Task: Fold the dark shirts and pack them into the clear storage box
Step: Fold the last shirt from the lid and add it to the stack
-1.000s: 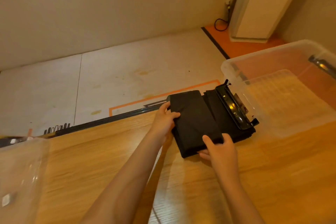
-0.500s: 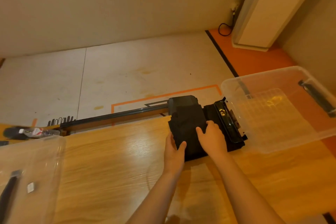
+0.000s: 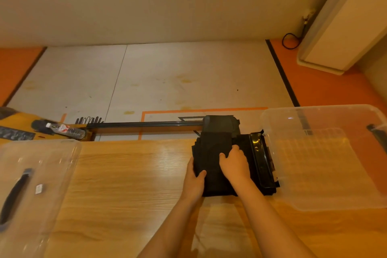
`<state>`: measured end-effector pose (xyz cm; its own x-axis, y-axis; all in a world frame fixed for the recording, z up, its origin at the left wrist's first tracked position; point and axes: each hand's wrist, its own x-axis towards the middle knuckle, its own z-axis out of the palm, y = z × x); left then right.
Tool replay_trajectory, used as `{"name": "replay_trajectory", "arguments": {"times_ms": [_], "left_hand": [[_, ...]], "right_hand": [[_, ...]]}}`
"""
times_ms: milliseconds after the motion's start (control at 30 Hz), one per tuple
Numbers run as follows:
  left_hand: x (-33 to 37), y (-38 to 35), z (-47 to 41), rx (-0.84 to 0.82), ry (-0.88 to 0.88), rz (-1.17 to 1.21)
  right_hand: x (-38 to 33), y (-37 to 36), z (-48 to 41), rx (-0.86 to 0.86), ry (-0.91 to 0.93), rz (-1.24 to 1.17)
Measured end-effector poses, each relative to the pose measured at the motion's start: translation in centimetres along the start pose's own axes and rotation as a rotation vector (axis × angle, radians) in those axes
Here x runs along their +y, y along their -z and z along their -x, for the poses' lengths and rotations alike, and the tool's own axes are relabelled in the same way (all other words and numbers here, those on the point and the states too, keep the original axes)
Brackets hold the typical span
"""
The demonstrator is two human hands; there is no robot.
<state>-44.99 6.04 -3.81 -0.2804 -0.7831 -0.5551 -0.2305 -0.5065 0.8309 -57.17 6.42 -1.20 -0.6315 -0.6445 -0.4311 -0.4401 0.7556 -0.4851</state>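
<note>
Wood-grain tabletop [image 3: 129,184] carries the folded dark shirt [image 3: 211,153], which lies near the far edge, just left of the clear storage box [image 3: 272,123] and not yet in it. The left hand [image 3: 194,182] grips the bundle's near-left edge, thumb on top and fingers out of sight beneath. The right hand [image 3: 234,163] lies palm-down on top beside it, fingers bent; I cannot tell whether they pinch cloth or only press. The two hands are close together, almost touching.

The likeliest trouble is the fold coming apart on the lift. Both hands sit at the near-left part, so the far end [image 3: 219,125] has no support; it appears to reach past the table's edge above the black rail [image 3: 146,124] and could droop or open. Under the shirt's right side lies a glossy black piece [image 3: 258,153], touching the box wall. It might snag and be dragged along, or catch on the rim as the bundle goes across. The box is shallow and light-looking, so a nudge could push it away.

A second ago the hands were well apart — the left at the far-left corner, the right at the near edge. Now they have closed in, the right up on top and the left down at the near-left side. The shirt has kept its place by the box. The view has also lifted, showing more floor and a second clear container [image 3: 52,153] at the left.
</note>
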Motion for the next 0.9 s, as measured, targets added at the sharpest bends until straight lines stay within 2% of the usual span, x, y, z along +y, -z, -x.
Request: {"name": "replay_trajectory", "arguments": {"times_ms": [133,233,433,633,700,833,900], "left_hand": [[-0.4,0.1,0.7,0.005,-0.023,-0.012],[-0.4,0.6,1.0,0.011,0.016,0.079],[-0.1,0.3,0.3,0.053,0.093,0.259],[0.6,-0.3,-0.3,0.062,0.059,0.236],[0.6,-0.6,-0.5,0.077,0.076,0.192],[0.7,-1.2,-1.0,0.104,0.076,0.075],[0.6,-1.2,-1.2,0.138,0.088,0.053]], "right_hand": [[0.1,-0.1,0.1,-0.050,0.069,-0.036],[0.3,-0.1,-0.1,-0.066,0.136,-0.069],[0.8,0.1,-1.5,-0.154,0.055,-0.127],[0.8,0.0,-1.9,-0.293,0.139,-0.257],[1.0,0.0,-1.8,-0.269,0.131,-0.231],[0.8,0.1,-0.8,-0.108,0.136,-0.083],[0.9,-0.2,0.4,-0.122,0.134,-0.091]]}}
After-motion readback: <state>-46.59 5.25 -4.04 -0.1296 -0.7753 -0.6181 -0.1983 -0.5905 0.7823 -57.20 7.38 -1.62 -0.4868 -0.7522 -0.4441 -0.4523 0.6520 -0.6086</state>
